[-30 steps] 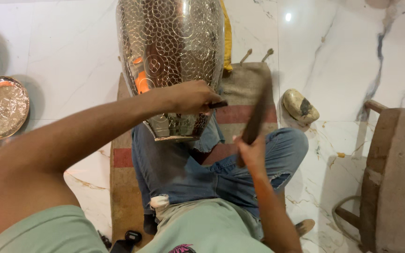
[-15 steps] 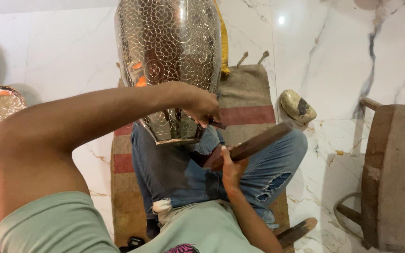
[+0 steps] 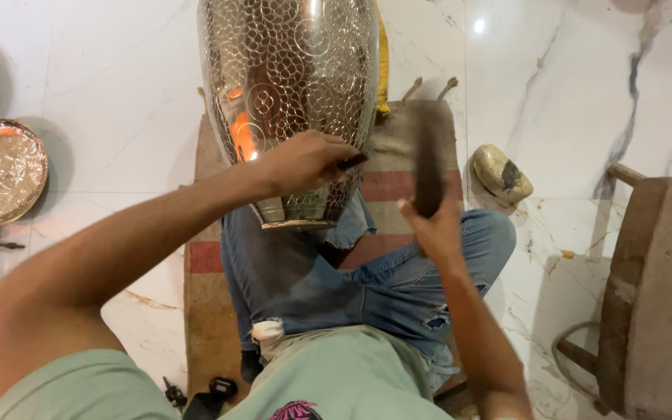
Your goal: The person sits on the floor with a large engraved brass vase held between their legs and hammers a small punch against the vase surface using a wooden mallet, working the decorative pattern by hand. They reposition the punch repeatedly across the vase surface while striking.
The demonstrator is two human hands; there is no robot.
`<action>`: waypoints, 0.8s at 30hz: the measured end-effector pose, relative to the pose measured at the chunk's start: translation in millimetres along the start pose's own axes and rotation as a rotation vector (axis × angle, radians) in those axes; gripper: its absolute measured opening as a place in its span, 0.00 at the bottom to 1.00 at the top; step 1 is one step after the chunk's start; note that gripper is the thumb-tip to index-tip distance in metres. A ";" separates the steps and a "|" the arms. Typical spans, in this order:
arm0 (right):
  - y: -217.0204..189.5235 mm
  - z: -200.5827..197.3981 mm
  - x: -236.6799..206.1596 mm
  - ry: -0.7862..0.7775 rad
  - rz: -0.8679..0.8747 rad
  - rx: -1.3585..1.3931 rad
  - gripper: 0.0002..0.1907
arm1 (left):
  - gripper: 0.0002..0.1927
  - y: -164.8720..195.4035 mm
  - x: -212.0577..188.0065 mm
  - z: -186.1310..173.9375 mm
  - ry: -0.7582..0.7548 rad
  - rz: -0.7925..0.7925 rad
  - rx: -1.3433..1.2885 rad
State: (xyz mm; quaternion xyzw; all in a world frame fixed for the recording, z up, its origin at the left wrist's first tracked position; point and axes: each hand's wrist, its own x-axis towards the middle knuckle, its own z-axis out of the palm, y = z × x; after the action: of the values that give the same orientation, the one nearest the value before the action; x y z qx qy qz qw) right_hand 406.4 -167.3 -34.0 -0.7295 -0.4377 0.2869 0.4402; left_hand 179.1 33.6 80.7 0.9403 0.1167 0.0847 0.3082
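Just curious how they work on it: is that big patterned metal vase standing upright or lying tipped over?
Tipped. The metal vase lies along the floor, its narrow end resting on the person's lap, steadied by the left hand.

A metal-craft workshop: engraved metal vessel (image 3: 289, 101), embossed plate (image 3: 1, 171), marble floor (image 3: 585, 78).

packages: none in view | labels: none in view | signs: none in view | screens: none in view
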 end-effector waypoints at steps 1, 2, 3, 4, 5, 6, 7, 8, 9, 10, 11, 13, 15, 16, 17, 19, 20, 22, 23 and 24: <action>-9.3 -12.4 9.1 -0.035 -0.147 -0.135 0.18 | 0.19 2.7 -5.9 0.9 0.074 -0.001 0.016; -20.3 -24.9 16.5 -0.071 -0.294 -0.271 0.22 | 0.20 6.0 -12.1 2.4 0.151 -0.001 0.032; -34.0 -34.3 25.3 -0.104 -0.447 -0.405 0.26 | 0.21 8.9 -15.2 3.5 0.228 0.002 0.054; -49.1 -42.2 33.8 -0.121 -0.381 -0.350 0.29 | 0.20 12.1 -18.3 4.8 0.259 -0.073 0.006; -64.4 -46.2 36.3 -0.144 -0.308 -0.294 0.32 | 0.20 17.6 -25.5 7.8 0.285 -0.154 -0.049; -80.1 -48.6 39.6 -0.166 -0.236 -0.237 0.35 | 0.20 22.3 -30.6 10.7 0.310 -0.233 -0.102; -96.0 -58.2 45.8 -0.268 -0.272 -0.456 0.37 | 0.18 25.9 -32.0 13.4 0.337 -0.269 -0.077; -111.1 -66.7 49.3 -0.371 -0.303 -0.675 0.39 | 0.15 29.8 -34.1 16.6 0.362 -0.305 -0.053; -126.3 -68.3 53.7 -0.469 -0.333 -0.894 0.43 | 0.13 32.4 -35.7 18.7 0.389 -0.339 -0.027; -140.3 -68.8 56.8 -0.414 -0.413 -0.705 0.42 | 0.15 35.6 -38.7 21.9 0.454 -0.361 -0.022; -152.8 -67.0 56.1 -0.356 -0.480 -0.513 0.40 | 0.17 39.6 -43.7 26.2 0.512 -0.383 -0.020; -174.7 -69.8 55.0 -0.356 -0.560 -0.607 0.41 | 0.17 44.4 -49.1 35.4 0.645 -0.362 0.011; -192.3 -75.1 50.2 -0.469 -0.555 -1.174 0.45 | 0.11 47.3 -53.4 45.6 0.774 -0.284 0.065; -199.9 -74.5 47.4 -0.394 -0.722 -0.955 0.47 | 0.11 48.9 -55.4 51.8 0.834 -0.297 0.008; -207.5 -71.7 45.4 -0.310 -0.871 -0.728 0.48 | 0.10 50.0 -56.0 58.0 0.890 -0.308 -0.049; -220.0 -69.6 39.7 -0.228 -1.023 -0.707 0.50 | 0.10 51.9 -56.1 70.5 0.971 -0.353 -0.077; -225.0 -70.3 36.7 -0.226 -1.034 -0.920 0.49 | 0.09 52.0 -55.7 75.3 0.993 -0.385 -0.046; -234.1 -64.6 30.9 -0.301 -0.998 -1.002 0.49 | 0.09 56.6 -59.1 88.9 1.063 -0.446 -0.014; -237.7 -61.7 29.6 -0.363 -0.963 -0.879 0.48 | 0.09 56.6 -58.1 95.0 1.118 -0.459 -0.007; -240.5 -59.0 28.2 -0.418 -0.927 -0.756 0.47 | 0.10 55.9 -57.6 100.7 1.176 -0.468 0.000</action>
State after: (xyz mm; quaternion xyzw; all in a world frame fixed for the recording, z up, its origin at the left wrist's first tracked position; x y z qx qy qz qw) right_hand 373.7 -110.1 206.4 -0.4978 -0.8562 0.0284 0.1357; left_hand 156.6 -82.1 29.1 0.6862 0.4690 0.5178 0.2028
